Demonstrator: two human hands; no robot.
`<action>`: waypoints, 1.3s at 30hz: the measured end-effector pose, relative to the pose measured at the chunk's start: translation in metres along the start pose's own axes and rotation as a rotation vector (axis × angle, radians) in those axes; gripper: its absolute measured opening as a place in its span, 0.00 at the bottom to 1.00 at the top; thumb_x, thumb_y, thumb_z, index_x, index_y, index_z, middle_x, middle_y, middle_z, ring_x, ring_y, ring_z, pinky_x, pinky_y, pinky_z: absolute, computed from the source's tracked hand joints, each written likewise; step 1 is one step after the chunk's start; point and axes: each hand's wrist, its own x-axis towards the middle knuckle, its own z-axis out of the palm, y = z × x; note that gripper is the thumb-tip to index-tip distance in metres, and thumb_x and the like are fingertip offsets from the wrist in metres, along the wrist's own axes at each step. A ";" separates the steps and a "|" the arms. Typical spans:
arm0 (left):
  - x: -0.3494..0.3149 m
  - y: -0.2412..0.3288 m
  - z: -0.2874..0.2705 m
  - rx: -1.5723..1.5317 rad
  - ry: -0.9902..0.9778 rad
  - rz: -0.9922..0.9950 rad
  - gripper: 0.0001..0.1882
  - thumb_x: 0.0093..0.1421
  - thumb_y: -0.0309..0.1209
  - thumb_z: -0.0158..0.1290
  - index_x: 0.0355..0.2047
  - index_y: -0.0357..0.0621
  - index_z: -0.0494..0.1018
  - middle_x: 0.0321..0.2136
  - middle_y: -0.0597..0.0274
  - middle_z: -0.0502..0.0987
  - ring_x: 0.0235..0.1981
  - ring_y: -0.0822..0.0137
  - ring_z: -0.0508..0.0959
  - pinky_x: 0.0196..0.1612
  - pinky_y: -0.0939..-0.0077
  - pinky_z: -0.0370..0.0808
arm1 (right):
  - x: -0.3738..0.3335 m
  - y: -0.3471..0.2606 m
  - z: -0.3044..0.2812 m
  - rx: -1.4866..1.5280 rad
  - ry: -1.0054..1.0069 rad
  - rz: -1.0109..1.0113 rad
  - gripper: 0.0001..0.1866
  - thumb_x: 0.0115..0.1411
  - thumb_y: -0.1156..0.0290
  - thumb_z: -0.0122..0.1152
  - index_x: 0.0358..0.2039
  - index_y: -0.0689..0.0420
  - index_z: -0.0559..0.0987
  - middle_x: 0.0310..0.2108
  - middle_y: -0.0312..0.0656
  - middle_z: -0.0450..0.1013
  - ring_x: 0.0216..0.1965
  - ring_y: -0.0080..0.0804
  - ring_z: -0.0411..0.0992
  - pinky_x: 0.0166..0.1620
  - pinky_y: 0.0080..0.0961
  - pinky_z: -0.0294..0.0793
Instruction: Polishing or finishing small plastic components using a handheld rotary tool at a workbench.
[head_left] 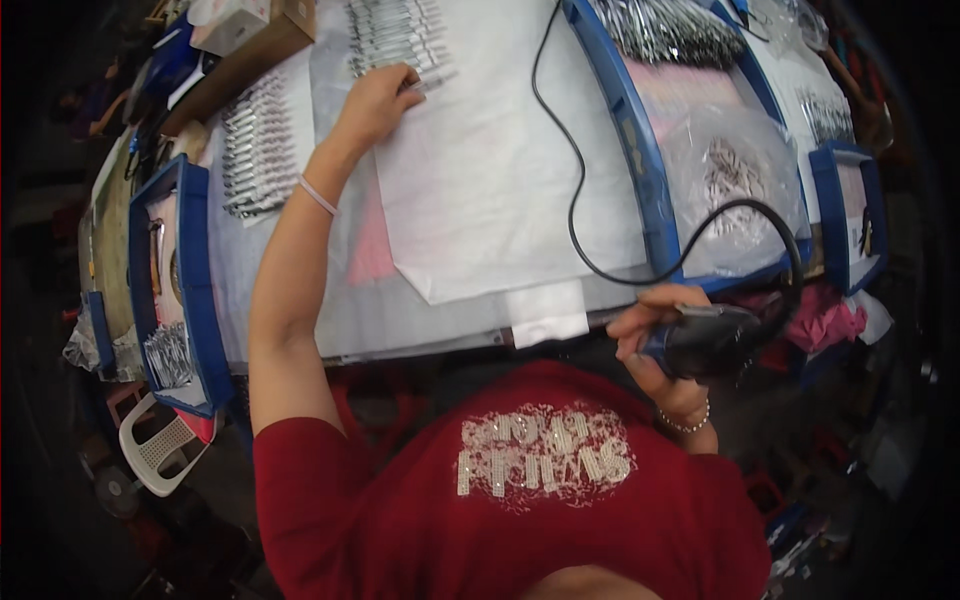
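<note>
My left hand (378, 104) reaches to the far left of the table, fingers curled at the near end of a row of slim silvery metal pieces (395, 35). Between its thumb and forefinger is one slim metal piece (434, 80), lying almost level with the row. Close to my body on the right, my right hand (655, 315) is closed around a dark, rounded device (710, 342). A thick black cable (770, 208) loops close above that device; the exact join is blurred. Part of the right palm is hidden behind it.
White sheets (480, 200) cover the tabletop. Another row of metal pieces (258, 145) lies left of my forearm. A large blue tray (640, 170) at right holds metal pieces and a clear plastic bag (735, 190). Smaller blue trays (195, 290) flank the table. A white chair (165, 445) stands lower left.
</note>
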 end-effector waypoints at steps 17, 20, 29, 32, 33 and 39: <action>-0.230 0.257 0.027 -1.565 -0.424 -0.784 0.12 0.69 0.31 0.42 0.48 0.39 0.66 0.26 0.66 0.71 0.20 0.82 0.66 0.24 0.89 0.64 | -0.015 0.042 0.020 -0.370 -0.153 0.157 0.22 0.44 0.77 0.71 0.42 0.62 0.76 0.36 0.41 0.79 0.35 0.21 0.76 0.41 0.19 0.73; -0.245 0.261 0.053 -1.612 -0.395 -0.787 0.16 0.70 0.38 0.39 0.44 0.39 0.70 0.23 0.68 0.70 0.19 0.81 0.65 0.24 0.89 0.64 | -0.015 0.051 0.025 -0.356 -0.162 0.160 0.22 0.45 0.77 0.70 0.43 0.62 0.76 0.35 0.39 0.78 0.33 0.19 0.75 0.39 0.17 0.72; -0.238 0.268 0.077 -1.961 -0.150 -0.891 0.21 0.71 0.42 0.36 0.42 0.37 0.72 0.21 0.66 0.70 0.20 0.76 0.69 0.25 0.83 0.66 | -0.015 0.060 0.032 -0.161 -0.064 0.285 0.21 0.49 0.77 0.68 0.45 0.62 0.74 0.32 0.38 0.79 0.35 0.20 0.76 0.40 0.19 0.74; -0.238 0.262 0.080 -2.180 -0.143 -0.943 0.19 0.70 0.40 0.38 0.42 0.36 0.72 0.22 0.64 0.71 0.21 0.75 0.69 0.26 0.82 0.66 | -0.014 0.060 0.031 -0.184 -0.079 0.230 0.21 0.49 0.77 0.68 0.44 0.62 0.74 0.32 0.38 0.79 0.35 0.21 0.76 0.40 0.19 0.75; -0.238 0.261 0.082 -2.190 -0.140 -0.944 0.19 0.70 0.39 0.38 0.42 0.36 0.72 0.22 0.64 0.71 0.20 0.74 0.69 0.25 0.82 0.65 | -0.013 0.059 0.030 -0.205 -0.089 0.217 0.21 0.49 0.77 0.68 0.44 0.61 0.74 0.32 0.39 0.79 0.35 0.21 0.77 0.40 0.19 0.75; -0.234 0.258 0.085 -2.218 -0.179 -1.011 0.20 0.70 0.41 0.38 0.40 0.36 0.72 0.21 0.65 0.70 0.17 0.75 0.64 0.21 0.82 0.61 | -0.010 0.061 0.025 -0.302 -0.128 0.174 0.21 0.47 0.75 0.70 0.43 0.61 0.74 0.31 0.40 0.78 0.34 0.23 0.78 0.39 0.20 0.75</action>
